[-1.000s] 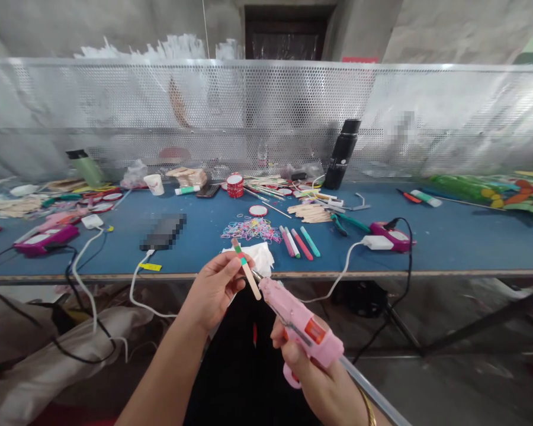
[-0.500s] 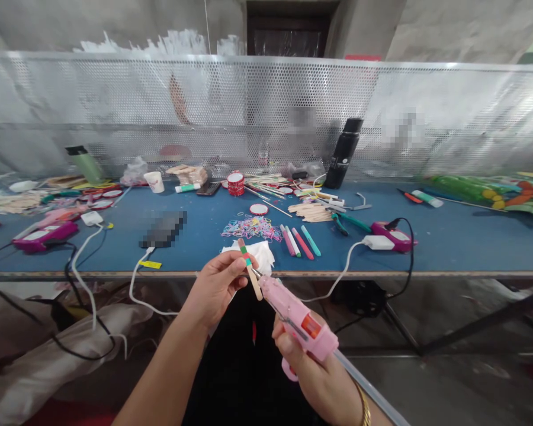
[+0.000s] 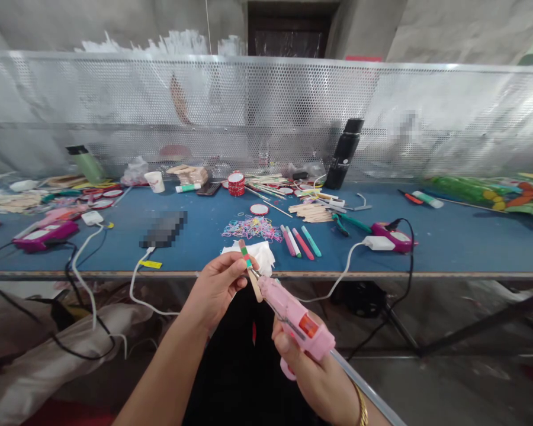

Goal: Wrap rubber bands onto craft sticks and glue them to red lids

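My left hand (image 3: pixel 215 285) pinches a wooden craft stick (image 3: pixel 250 270) with green and red bands, held upright in front of the table edge. My right hand (image 3: pixel 313 373) is wrapped round the grip of a pink hot glue gun (image 3: pixel 294 319). The gun's nozzle touches the stick about midway along it. A clear glue stick pokes out of the gun's back toward the lower right. A white tissue (image 3: pixel 256 253) lies on the blue table (image 3: pixel 448 248) just behind the stick.
On the table lie coloured rubber bands (image 3: pixel 250 228), several markers (image 3: pixel 299 241), a pile of craft sticks (image 3: pixel 310 212), red tape rolls (image 3: pixel 235 184), a black bottle (image 3: pixel 343 154), two magenta devices (image 3: pixel 393 236) with cables, and a green bottle (image 3: pixel 85 165). A perforated metal screen (image 3: pixel 266 112) closes the far side.
The glue gun's nozzle has slid a little up along the stick, and both hands have shifted slightly up and right. The table's things have not moved.
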Demonstrator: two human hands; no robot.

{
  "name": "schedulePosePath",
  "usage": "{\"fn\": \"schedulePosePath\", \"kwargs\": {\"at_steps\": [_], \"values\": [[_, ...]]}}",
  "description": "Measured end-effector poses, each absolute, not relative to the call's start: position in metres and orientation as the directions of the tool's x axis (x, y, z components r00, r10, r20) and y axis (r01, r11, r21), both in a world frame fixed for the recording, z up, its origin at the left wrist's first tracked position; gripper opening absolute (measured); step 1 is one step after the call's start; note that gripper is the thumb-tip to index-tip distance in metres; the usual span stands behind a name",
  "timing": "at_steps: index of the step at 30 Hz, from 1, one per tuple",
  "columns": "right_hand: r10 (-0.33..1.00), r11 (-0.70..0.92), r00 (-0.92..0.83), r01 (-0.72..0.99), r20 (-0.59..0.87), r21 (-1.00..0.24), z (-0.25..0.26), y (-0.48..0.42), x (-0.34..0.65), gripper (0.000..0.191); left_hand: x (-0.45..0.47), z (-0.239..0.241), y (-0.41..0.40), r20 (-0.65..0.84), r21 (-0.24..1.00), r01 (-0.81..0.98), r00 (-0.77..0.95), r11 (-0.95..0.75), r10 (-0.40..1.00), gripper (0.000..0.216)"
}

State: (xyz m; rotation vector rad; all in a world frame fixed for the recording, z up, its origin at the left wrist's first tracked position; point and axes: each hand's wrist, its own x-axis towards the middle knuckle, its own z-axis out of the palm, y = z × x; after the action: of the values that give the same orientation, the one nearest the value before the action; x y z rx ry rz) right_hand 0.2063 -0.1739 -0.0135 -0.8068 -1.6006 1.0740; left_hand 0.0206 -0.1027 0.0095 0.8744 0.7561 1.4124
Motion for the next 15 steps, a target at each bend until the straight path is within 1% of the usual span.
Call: {"fn": "schedulePosePath", "kwargs": {"at_steps": [9, 15], "values": [[0.893, 0.389, -0.261, 0.034, 0.367, -0.921, -0.0153, -0.1748, 0.2051, 0.041, 0.0187, 0.0052, -0.1019, 0.107, 0.845, -0.529, 0.033, -0.074, 0.994, 0.025], [0.895, 0.396, -0.243, 0.044, 0.375, -0.917, -0.0225, -0.1751, 0.2059, 0.038, 0.0199, 0.0072, -0.1023, 0.086, 0.823, -0.564, 0.019, -0.061, 0.996, 0.026]]}}
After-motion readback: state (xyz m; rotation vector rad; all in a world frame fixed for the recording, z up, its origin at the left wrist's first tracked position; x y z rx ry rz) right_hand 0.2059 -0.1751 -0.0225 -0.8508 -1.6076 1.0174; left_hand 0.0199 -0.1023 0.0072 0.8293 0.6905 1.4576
